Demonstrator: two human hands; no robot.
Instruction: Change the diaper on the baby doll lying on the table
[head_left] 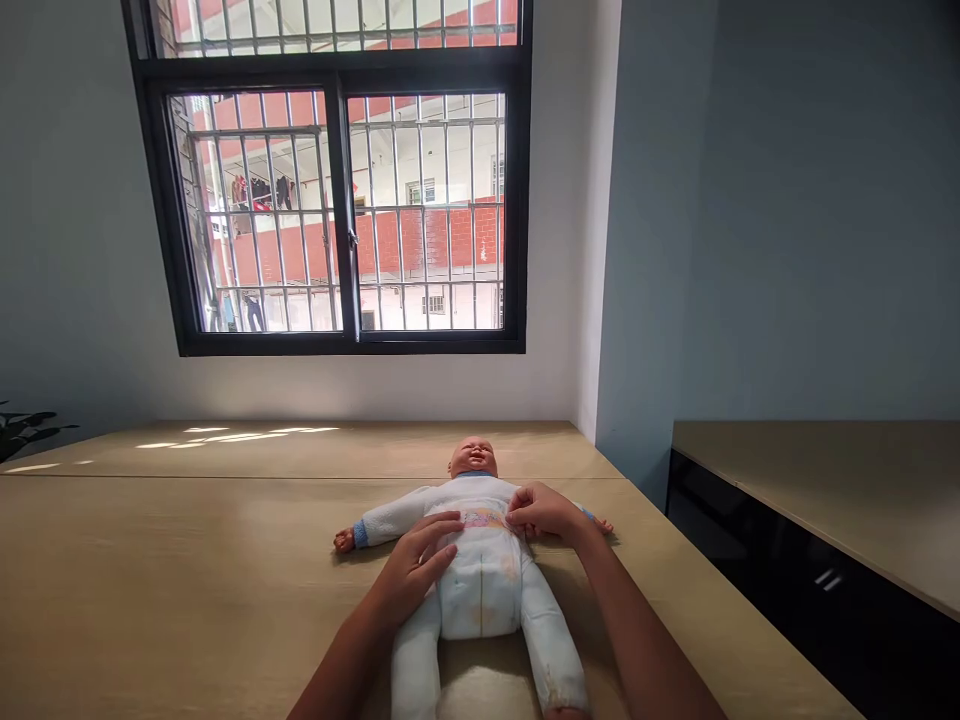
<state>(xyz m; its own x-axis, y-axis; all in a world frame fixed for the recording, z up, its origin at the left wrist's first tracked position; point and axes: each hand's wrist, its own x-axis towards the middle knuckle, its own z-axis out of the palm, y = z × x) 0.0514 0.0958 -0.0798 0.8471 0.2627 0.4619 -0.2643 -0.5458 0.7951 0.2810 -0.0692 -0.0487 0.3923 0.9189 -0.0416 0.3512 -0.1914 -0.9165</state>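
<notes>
A baby doll (pixel 420 508) in a white outfit with blue cuffs and collar lies on its back, head away from me, arms spread. Around its hips and belly sits a white diaper (pixel 480 590) with a colourful printed band at the waist. My left hand (pixel 420 560) rests on the diaper's left side, fingers stretched out and apart. At the right end of the printed band, my right hand (pixel 544 512) is closed in a pinch on the diaper's edge. Its fingertips partly hide the exact spot they grip.
The doll lies on a light wooden table (pixel 187 580) with a seam across it. A second table with a dark side (pixel 817 490) stands at the right, past a gap. Behind are a wall and a barred window (pixel 345 210). Plant leaves (pixel 30 430) show at far left.
</notes>
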